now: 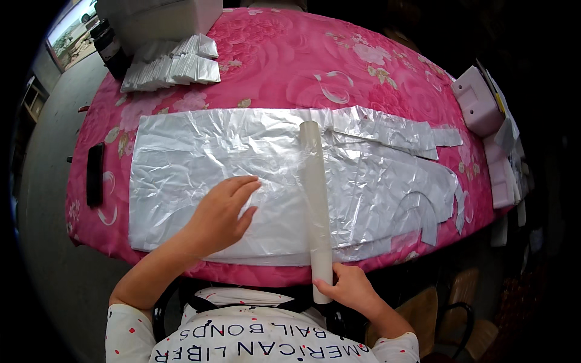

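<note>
Your right fingers (327, 279) wrap the near end of a pale tube (319, 227), which overhangs the bench edge; your left hand (225, 209) is empty, fingers extended and thumb apart, over the crinkled plastic film (266, 145). You cannot tell from here whether those fingertips press it. The film lies flat on the bench (266, 54) under the tube, its cut strips (417, 145) toward the right. For even handling, it seems best to keep the tube square to the film, smooth creases with a flat left palm, and steady the tube's far end, since a grip at one end could let it swing. Farther out, folded plastic packets (175, 63) lie by a white box (157, 27) whose contents are hidden. A dark jar (109, 48) stands beside them, its contents unseen. At the right edge, a pale foam box (478, 100) has loose plastic (508, 136) beside it.
</note>
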